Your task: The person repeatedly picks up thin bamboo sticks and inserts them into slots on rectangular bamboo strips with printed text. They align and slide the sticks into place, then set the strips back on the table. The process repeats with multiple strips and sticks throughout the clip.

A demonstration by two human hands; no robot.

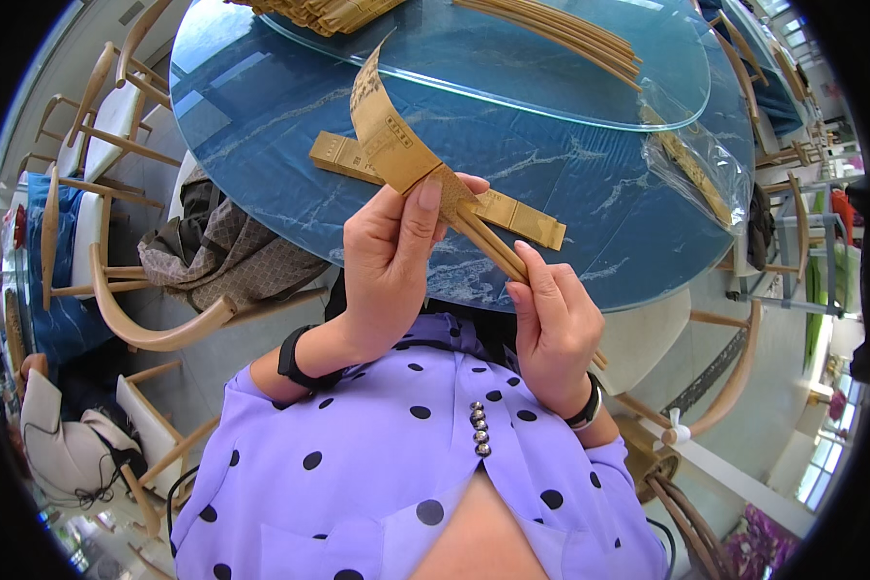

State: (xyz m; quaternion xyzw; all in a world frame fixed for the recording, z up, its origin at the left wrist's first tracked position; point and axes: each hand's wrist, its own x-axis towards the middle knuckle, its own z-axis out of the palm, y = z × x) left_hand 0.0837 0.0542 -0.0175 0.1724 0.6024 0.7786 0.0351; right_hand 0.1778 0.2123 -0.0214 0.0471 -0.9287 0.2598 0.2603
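Note:
My left hand (385, 259) pinches a gold paper chopstick sleeve (396, 145) between thumb and fingers. The sleeve's printed upper end curls up and away over the table. A pair of wooden chopsticks (491, 244) slants out of its lower end toward my right hand (557, 324), whose thumb and fingers close on the sticks. Their far tips show below that hand. Behind my hands, a stack of flat gold sleeves (524, 221) lies on the table (590, 184), partly hidden by my left hand and the held sleeve.
A glass turntable (435, 89) carries a pile of gold sleeves (324, 14) and a row of loose chopsticks (570, 41). To the right lies a clear plastic bag (701, 164) with gold sleeves inside. Wooden chairs (155, 333) surround the table; a patterned brown cloth item (213, 246) rests on one.

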